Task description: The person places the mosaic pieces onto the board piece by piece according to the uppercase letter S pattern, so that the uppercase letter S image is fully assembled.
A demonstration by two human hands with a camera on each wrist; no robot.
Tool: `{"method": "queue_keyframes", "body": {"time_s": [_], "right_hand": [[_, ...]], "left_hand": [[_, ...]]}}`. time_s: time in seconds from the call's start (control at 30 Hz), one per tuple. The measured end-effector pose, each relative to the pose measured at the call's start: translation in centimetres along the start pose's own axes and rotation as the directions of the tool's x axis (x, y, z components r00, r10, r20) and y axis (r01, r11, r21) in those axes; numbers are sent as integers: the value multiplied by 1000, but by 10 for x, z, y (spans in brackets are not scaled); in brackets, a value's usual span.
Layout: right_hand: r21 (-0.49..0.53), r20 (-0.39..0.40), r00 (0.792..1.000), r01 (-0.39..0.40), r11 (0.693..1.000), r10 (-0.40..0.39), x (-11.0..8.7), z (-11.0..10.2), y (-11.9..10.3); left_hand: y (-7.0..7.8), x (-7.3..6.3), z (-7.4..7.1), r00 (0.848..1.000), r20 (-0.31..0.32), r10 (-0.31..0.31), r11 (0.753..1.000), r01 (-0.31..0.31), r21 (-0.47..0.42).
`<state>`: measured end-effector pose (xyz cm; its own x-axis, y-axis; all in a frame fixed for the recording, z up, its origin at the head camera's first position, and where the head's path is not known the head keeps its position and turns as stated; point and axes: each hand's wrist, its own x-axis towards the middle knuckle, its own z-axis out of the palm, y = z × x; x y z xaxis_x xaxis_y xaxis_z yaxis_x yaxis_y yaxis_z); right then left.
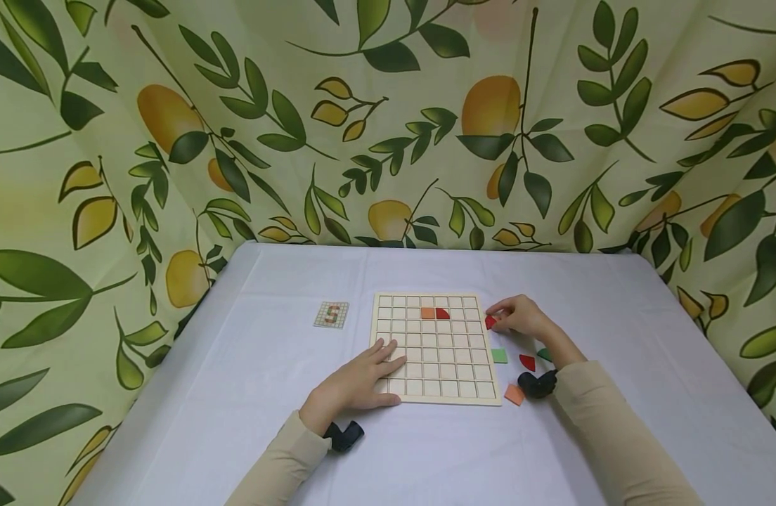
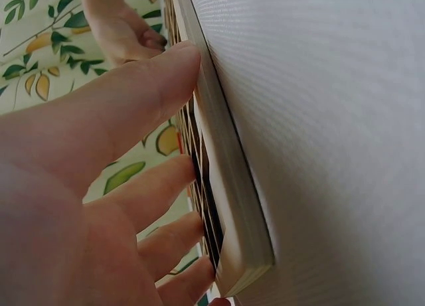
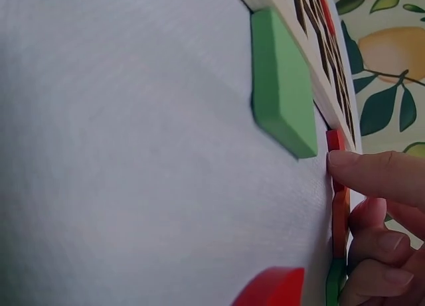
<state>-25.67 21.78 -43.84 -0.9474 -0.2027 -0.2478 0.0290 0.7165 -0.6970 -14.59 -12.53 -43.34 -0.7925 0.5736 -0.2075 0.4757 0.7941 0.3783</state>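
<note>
A wooden grid board (image 1: 438, 402) lies on the white table. My left hand (image 1: 363, 379) rests on its near left corner with fingers spread; in the left wrist view the thumb (image 2: 169, 74) lies along the board's edge. In one upper row sit an orange square (image 1: 428, 313) and a red quarter-circle piece (image 1: 442, 314), side by side. At the board's right edge my right hand (image 1: 521, 316) pinches another red piece (image 1: 490, 322). In the right wrist view an orange piece (image 3: 340, 220) and a green piece (image 3: 334, 283) line up behind it, beside the curled fingers.
Right of the board lie a light green square (image 1: 499, 355), a red quarter-circle (image 1: 527, 362), a dark green piece (image 1: 544, 354) and an orange square (image 1: 514, 394). A small grid card with an S-shaped pattern (image 1: 332, 315) lies to the left. A leaf-patterned curtain (image 1: 388, 140) hangs behind.
</note>
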Motion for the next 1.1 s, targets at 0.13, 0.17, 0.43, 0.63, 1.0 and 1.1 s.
{"method": "queue_keyframes", "body": {"time_s": [0.13, 0.17, 0.43, 0.63, 1.0, 1.1], "right_hand": [[0, 7, 1000, -14, 1000, 14, 0, 0, -1], [-2, 8, 1000, -15, 1000, 15, 0, 0, -1], [-51, 8, 999, 31, 998, -31, 1, -3, 0], [-99, 6, 994, 109, 989, -109, 0, -4, 6], [-100, 3, 992, 126, 987, -127, -1, -6, 7], [-97, 1, 992, 122, 988, -123, -1, -6, 7]], "left_hand": [[0, 0, 0, 1000, -1, 0, 1000, 0, 3], [0, -1, 0, 1000, -2, -1, 1000, 1, 4], [2, -2, -1, 1000, -4, -16, 1000, 16, 4], [1, 0, -1, 1000, 4, -19, 1000, 19, -3], [0, 0, 0, 1000, 0, -8, 1000, 8, 1], [0, -1, 1, 1000, -4, -8, 1000, 8, 4]]}}
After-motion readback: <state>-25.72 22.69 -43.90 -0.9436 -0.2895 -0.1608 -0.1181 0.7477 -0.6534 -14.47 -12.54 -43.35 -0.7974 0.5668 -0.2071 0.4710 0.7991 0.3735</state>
